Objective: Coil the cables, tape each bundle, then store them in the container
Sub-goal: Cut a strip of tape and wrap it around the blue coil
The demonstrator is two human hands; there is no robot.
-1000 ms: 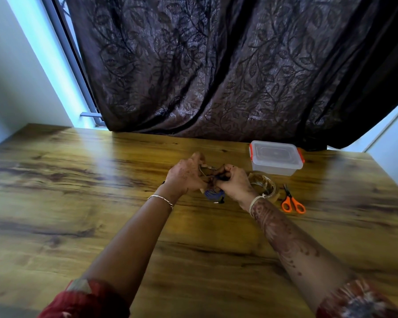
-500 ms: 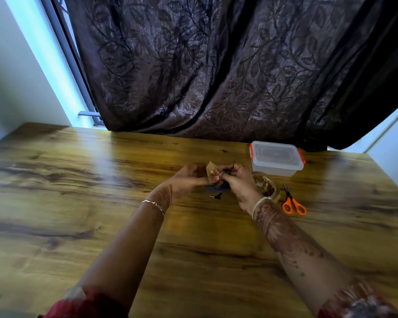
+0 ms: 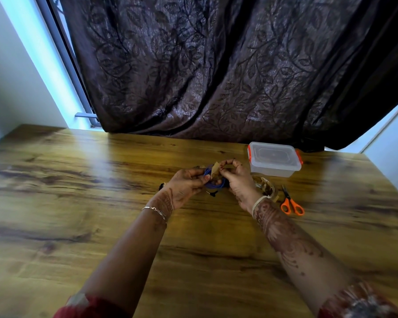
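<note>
Head view: left hand (image 3: 186,185) grips the blue coil (image 3: 213,182); right hand (image 3: 236,177) fingers pinch tape (image 3: 214,172), which could fold onto itself, loosening the bundle.

Both forearms are stretched forward from the lower edge toward 12 o'clock, converging at the centre. The left hand (image 3: 186,185) is turned palm inward, its fingers and thumb pinched shut at 3 o'clock. The right hand (image 3: 237,177) is raised slightly higher, fingertips curled and pinched together at 10 o'clock, nearly touching the left. A bracelet is worn on each wrist.
</note>
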